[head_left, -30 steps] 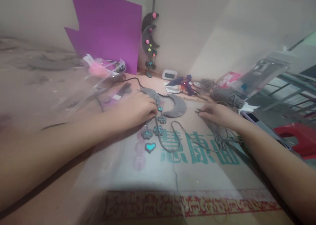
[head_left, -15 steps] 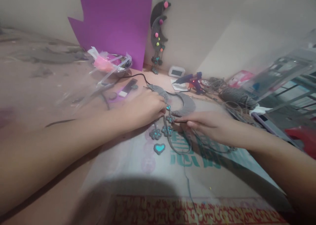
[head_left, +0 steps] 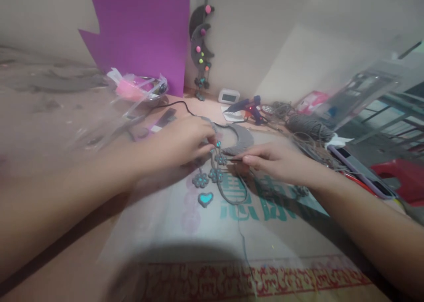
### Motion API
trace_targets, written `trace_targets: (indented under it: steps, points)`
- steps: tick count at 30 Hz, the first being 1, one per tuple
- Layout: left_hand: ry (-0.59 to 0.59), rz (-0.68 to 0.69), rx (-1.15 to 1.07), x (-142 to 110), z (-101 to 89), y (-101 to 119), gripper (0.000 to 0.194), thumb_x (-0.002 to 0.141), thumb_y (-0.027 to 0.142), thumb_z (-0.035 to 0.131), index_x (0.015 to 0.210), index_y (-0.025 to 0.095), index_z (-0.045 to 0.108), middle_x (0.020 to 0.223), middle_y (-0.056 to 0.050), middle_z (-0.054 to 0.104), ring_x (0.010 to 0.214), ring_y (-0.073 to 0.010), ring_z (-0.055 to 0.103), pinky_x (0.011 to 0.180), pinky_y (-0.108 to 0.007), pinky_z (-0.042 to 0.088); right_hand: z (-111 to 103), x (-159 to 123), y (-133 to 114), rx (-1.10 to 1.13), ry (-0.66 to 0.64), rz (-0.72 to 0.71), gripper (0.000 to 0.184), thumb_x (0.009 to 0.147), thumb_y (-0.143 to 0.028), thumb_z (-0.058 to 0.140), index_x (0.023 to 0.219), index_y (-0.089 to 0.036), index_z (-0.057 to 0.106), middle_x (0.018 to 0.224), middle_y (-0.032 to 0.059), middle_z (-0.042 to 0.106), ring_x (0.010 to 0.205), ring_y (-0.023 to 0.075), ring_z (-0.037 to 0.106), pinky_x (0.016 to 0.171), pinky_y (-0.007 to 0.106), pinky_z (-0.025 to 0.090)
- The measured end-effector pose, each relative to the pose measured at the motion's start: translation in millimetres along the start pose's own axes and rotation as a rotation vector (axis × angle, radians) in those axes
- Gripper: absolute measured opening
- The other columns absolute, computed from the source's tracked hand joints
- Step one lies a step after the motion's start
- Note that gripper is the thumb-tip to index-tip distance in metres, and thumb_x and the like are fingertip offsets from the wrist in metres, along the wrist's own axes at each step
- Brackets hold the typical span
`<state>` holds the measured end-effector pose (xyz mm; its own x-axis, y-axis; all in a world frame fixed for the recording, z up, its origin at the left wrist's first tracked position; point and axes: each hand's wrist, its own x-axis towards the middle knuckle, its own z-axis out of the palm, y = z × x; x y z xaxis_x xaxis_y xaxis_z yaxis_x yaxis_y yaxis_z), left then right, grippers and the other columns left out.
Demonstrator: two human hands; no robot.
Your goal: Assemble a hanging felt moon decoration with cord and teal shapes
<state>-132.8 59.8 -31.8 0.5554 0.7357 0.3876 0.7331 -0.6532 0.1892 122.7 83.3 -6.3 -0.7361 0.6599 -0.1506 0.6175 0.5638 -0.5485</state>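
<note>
A grey yarn-wrapped crescent (head_left: 243, 139) lies on a printed white sheet (head_left: 212, 222). Grey cords hang from it with turquoise flower charms (head_left: 208, 177) and a turquoise heart (head_left: 205, 199). My left hand (head_left: 180, 144) is closed, its fingertips pinching a small turquoise charm on a cord by the crescent's lower tip. My right hand (head_left: 274, 160) is closed in a pinch on a thin dark needle-like tool, its point aimed left at the same charm. A loop of grey cord (head_left: 233, 194) trails below my right hand.
A purple card (head_left: 139, 32) leans on the wall, beside a hanging grey moon ornament (head_left: 200, 46). A blue glue gun (head_left: 245, 105), a white clock (head_left: 228, 96), a grey yarn ball (head_left: 308, 125), a plastic bag with pink contents (head_left: 132, 90) and a phone (head_left: 359, 171) lie around.
My right hand came in from the right to the crescent's tip, carrying the thin tool. My left hand kept its pinch at the charm and lifted slightly.
</note>
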Motion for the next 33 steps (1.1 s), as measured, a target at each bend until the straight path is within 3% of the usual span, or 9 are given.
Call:
trace_targets:
  steps: [7,13,21,33]
  points:
    - [-0.026,-0.026,0.133,6.6,-24.3,19.0,0.019,0.091,0.028,0.058,0.089,0.02,0.075,0.09,-0.003,0.075,0.087,-0.0209,0.064,0.079,-0.033,0.041,4.4,0.1,-5.0,0.033,-0.014,-0.015,0.036,0.092,-0.039,0.054,0.111,-0.02,0.078,0.105,0.0049,0.079,0.093,0.0232,0.072,0.083,0.031,0.054]
    - [0.054,0.041,0.19,4.2,-25.5,15.9,0.022,0.093,0.032,0.055,0.088,0.023,0.075,0.085,-0.003,0.073,0.088,-0.0216,0.062,0.078,-0.034,0.039,3.5,0.6,-2.5,0.0,0.013,-0.014,0.034,0.091,-0.037,0.056,0.11,-0.021,0.079,0.108,0.0052,0.079,0.097,0.0247,0.072,0.085,0.033,0.056]
    - [0.062,0.068,0.199,2.7,-27.0,14.0,0.022,0.094,0.032,0.055,0.089,0.023,0.074,0.088,-0.002,0.072,0.086,-0.0198,0.061,0.079,-0.034,0.039,5.8,3.5,2.5,-0.029,0.075,-0.031,0.032,0.09,-0.037,0.059,0.11,-0.022,0.079,0.111,0.0048,0.078,0.101,0.0249,0.072,0.088,0.034,0.056]
    - [0.057,0.054,0.214,4.9,-28.2,21.7,0.018,0.092,0.029,0.059,0.086,0.022,0.074,0.087,-0.002,0.074,0.084,-0.0198,0.062,0.079,-0.033,0.039,19.3,9.6,-0.8,0.161,0.054,0.028,0.031,0.088,-0.036,0.06,0.104,-0.018,0.079,0.095,0.0052,0.08,0.084,0.0221,0.074,0.077,0.031,0.057]
